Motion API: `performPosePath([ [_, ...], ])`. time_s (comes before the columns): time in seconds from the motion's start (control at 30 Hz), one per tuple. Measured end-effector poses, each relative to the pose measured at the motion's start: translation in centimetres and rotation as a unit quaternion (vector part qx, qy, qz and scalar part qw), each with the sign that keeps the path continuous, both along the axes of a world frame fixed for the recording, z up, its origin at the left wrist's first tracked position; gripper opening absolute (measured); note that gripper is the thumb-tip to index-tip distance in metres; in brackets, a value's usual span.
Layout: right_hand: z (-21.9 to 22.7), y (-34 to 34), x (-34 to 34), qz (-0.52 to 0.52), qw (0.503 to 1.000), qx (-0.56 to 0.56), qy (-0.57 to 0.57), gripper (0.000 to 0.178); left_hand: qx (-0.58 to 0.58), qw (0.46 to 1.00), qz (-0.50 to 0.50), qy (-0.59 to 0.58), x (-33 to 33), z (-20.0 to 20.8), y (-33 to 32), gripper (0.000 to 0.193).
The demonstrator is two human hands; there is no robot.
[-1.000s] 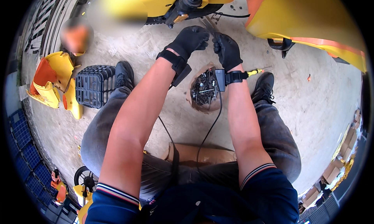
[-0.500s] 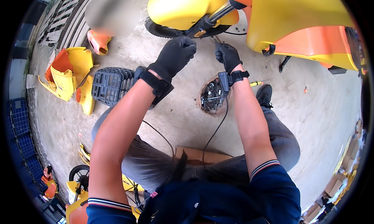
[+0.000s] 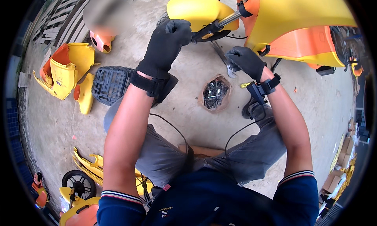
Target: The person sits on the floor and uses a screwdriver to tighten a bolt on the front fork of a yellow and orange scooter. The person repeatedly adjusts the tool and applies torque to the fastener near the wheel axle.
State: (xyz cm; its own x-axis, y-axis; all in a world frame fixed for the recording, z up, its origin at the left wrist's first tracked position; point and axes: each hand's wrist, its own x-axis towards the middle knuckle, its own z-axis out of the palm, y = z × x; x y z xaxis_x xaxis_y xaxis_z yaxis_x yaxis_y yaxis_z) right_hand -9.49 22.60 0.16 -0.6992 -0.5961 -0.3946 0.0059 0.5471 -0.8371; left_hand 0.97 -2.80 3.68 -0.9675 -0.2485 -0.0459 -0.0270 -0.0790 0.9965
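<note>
My left hand (image 3: 167,41), in a black glove, is closed in front of the scooter's front wheel, beside the yellow fender (image 3: 196,10) and the fork leg (image 3: 227,21). Its curled fingers hide anything they hold. To the right, lower down, my black-gloved right hand (image 3: 246,63) has its fingers bent together; what is in them, if anything, I cannot make out. Right by those fingertips, a long grey metal tool with a jaw-like end (image 3: 231,72) slants over the floor; whether the hand touches it is unclear. Below sits a round brown container (image 3: 205,104) of small dark hardware.
A black plastic basket (image 3: 112,84) and yellow-orange body panels (image 3: 63,75) lie at the left. The scooter's yellow body (image 3: 302,14) fills the upper right. A yellow-handled tool (image 3: 246,85) lies near my right shoe. Behind my left arm is a black wheel (image 3: 78,183).
My right hand has moved right and slightly down, away from my left, uncovering more of the grey metal tool. My left hand has risen slightly and shifted left. The view has shifted a little.
</note>
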Motion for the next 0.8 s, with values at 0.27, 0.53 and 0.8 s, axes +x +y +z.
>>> performPosePath([
  [0.27,2.1,3.8,6.7,-0.05,0.999,-0.019,-0.006,0.023,0.04,0.998,-0.019,0.05,0.0,0.9,-0.7,0.026],
  [0.53,-4.7,4.5,4.2,0.048,0.975,0.131,0.173,0.023,0.086,0.989,-0.087,0.088,-0.9,-0.7,-2.8,0.026],
  [0.8,-25.9,3.1,2.0,0.287,0.851,0.211,0.386,0.008,0.135,0.991,0.001,0.019,0.0,1.9,-0.4,0.017],
])
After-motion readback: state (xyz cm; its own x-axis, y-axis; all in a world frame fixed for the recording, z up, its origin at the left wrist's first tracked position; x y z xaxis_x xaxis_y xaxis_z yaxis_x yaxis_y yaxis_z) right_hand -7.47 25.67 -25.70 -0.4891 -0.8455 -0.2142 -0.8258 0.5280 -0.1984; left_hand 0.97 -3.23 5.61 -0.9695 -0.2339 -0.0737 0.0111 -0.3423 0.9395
